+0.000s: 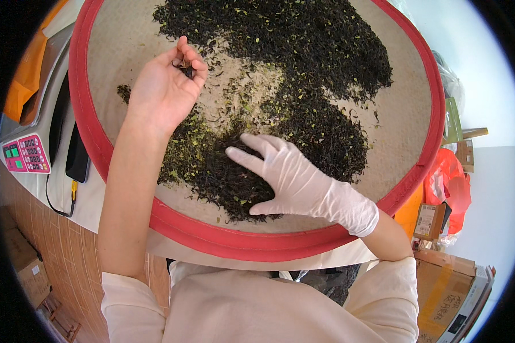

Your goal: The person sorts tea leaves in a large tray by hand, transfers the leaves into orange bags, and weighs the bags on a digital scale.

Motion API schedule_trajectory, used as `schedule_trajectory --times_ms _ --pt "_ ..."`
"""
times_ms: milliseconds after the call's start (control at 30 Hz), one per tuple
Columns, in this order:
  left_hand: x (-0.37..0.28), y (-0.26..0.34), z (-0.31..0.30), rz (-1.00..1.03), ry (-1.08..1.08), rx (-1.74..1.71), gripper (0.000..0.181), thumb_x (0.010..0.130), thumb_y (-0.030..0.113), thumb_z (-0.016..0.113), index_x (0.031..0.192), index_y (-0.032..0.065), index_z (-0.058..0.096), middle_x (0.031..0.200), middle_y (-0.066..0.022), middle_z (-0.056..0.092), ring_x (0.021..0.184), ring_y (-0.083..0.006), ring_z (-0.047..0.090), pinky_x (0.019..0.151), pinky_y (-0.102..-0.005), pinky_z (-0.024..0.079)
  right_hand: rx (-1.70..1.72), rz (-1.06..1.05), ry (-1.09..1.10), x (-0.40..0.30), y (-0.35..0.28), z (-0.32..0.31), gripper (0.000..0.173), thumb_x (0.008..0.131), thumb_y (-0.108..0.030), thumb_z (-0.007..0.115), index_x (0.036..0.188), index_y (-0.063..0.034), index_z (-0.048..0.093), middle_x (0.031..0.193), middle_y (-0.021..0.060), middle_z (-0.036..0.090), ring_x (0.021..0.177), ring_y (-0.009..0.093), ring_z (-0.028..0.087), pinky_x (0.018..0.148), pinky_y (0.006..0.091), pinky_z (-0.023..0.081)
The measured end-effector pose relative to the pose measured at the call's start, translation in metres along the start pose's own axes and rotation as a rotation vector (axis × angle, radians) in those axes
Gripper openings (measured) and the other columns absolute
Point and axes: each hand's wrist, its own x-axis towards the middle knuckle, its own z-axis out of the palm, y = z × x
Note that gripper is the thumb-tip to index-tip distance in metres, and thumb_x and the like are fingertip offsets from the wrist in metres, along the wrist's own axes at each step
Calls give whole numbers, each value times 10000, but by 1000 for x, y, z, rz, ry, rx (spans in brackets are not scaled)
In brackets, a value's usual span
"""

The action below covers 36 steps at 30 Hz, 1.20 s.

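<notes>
A wide round woven tray (257, 246) with a red cloth rim lies before me. In it are dark, twisted dried leaves that look like tea: a large heap (283, 38) at the far side and a smaller pile (236, 188) nearer me. Yellow-green bits (189, 141) are mixed in at the pile's left. My left hand (167, 81), bare and palm up, holds a few dark leaves (186, 69) in its curled fingers above the tray's left half. A white glove covers my right hand (279, 176), which rests over the near pile, fingers spread, gripping nothing visible.
Left of the tray are a scale with a pink keypad (27, 153), a black phone (78, 156) with a cable plugged in, and an orange bag (25, 81). At right are a red plastic bag (450, 184), a small box (430, 221) and a large cardboard box (444, 291).
</notes>
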Motion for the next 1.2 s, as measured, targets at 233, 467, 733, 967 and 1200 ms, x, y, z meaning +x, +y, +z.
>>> schedule_trajectory --times_ms 233,467,733,967,1200 --pt "-2 0 1 -3 -2 -1 151 972 71 345 971 -8 474 822 -71 485 706 -148 461 671 -275 445 159 71 301 11 13 -1 442 675 -138 717 1081 -130 539 975 118 532 917 293 573 789 360 486" --pt "-2 1 2 21 10 32 158 977 78 333 973 -12 463 821 -71 471 707 -144 450 658 -276 435 617 331 412 13 25 -24 456 766 -320 738 1068 -44 536 1040 142 566 1028 246 547 901 336 427" --pt "1 5 -5 -13 -50 18 192 985 96 312 1027 -2 471 867 -78 483 772 -171 465 714 -289 446 1025 255 149 3 15 -51 380 923 -295 552 1228 -67 546 1141 17 574 1042 89 502 943 246 378" --pt "-1 0 2 20 17 22 162 974 75 332 982 -8 471 825 -76 480 714 -150 453 676 -284 444 625 299 207 -3 25 -40 277 943 -92 473 1200 -55 569 1123 59 614 1076 140 540 910 272 432" --pt "0 0 2 15 14 24 154 971 72 335 983 -4 468 823 -73 483 708 -149 458 673 -281 444 129 -68 259 4 14 -15 780 696 -273 732 1362 -83 374 1339 296 360 1220 452 375 1032 444 333"
